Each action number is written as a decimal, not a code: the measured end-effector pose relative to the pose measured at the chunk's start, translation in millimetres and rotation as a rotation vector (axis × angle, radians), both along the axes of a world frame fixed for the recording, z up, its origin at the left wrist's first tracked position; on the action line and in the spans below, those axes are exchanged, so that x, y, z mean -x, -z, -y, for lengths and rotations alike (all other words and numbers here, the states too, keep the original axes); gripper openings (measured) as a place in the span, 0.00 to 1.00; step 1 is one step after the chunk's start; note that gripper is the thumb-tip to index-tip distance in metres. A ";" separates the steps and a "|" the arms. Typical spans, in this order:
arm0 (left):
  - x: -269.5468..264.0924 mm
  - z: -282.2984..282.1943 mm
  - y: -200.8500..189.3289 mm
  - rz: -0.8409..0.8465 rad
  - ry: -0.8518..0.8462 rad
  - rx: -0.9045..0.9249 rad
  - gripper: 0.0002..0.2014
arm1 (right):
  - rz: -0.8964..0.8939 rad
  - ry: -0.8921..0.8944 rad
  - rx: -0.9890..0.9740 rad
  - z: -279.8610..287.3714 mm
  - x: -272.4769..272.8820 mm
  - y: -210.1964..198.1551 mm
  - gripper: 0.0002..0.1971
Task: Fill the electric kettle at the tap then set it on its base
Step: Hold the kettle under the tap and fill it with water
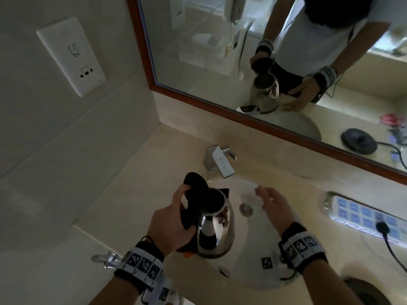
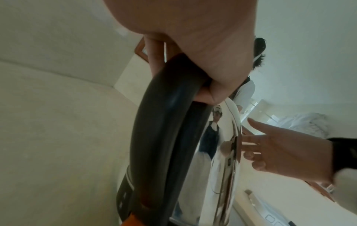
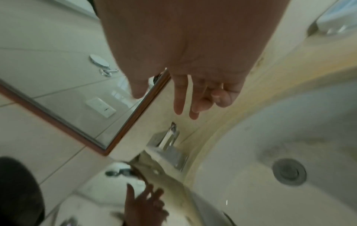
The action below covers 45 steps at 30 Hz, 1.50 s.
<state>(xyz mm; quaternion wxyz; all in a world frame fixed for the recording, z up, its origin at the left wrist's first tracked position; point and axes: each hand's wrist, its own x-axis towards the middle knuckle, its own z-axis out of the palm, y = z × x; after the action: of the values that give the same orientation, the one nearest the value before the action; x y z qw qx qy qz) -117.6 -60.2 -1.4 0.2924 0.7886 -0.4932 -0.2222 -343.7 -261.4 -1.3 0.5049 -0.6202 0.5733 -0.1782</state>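
Observation:
A steel electric kettle (image 1: 218, 230) with a black handle (image 2: 164, 122) hangs over the left side of the sink (image 1: 248, 238). Its black lid (image 1: 195, 183) stands open. My left hand (image 1: 176, 225) grips the handle, thumb up against the lid. Behind the kettle, the chrome tap (image 1: 220, 160) sits at the basin's back rim with no water running. To the kettle's right, my right hand (image 1: 271, 201) hovers open over the basin, fingers straight, holding nothing. In the right wrist view its fingers (image 3: 185, 97) point toward the tap (image 3: 168, 146). The round black kettle base (image 1: 363, 291) lies on the counter at the lower right.
A white power strip (image 1: 363, 214) with a black plug (image 1: 382, 226) lies on the counter right of the sink. The drain (image 1: 246, 209) is in the basin's middle. A framed mirror (image 1: 220, 51) runs behind the tap. A wall socket (image 1: 70, 56) is up left.

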 end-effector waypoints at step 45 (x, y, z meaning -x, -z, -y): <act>24.2 108.8 75.2 -0.301 -0.206 0.111 0.50 | -0.402 -0.410 0.278 157.1 -117.4 39.6 0.04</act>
<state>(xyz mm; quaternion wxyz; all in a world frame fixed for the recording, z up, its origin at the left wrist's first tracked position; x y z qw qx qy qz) -141.8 -169.0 -76.6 0.4273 0.7754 -0.3720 -0.2790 -226.3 -418.6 -41.0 0.3176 -0.8085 0.4948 -0.0233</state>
